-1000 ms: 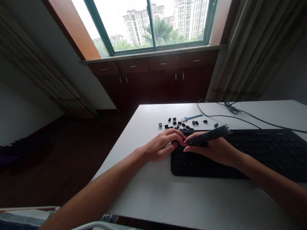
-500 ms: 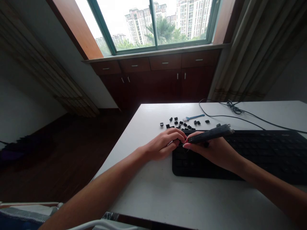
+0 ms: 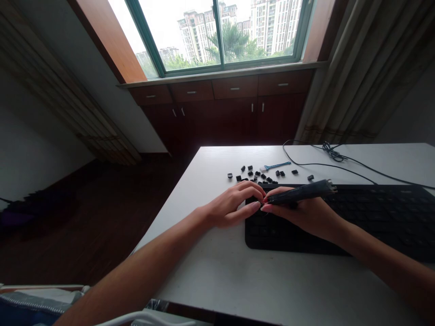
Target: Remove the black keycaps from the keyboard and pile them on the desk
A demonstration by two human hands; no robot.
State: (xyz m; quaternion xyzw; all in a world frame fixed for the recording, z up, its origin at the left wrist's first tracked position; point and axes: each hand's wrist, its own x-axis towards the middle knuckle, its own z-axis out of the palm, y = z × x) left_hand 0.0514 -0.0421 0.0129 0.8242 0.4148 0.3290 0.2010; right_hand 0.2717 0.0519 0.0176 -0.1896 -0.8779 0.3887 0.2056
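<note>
Puller [image 3: 299,192]: slim, stiff, light; likely best held mid-shaft. Right hand [image 3: 306,213] pinches it, tip at keyboard [image 3: 374,217] left end. Left hand [image 3: 234,206] rests there, fingers loosely curled, holding nothing visible. Loose keycaps [image 3: 258,174] beyond, small, easily lost.

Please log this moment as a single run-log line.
left hand: resting on keyboard corner | right hand: holding dark tool, tip at keys | loose keycaps, blue brush behind
</note>
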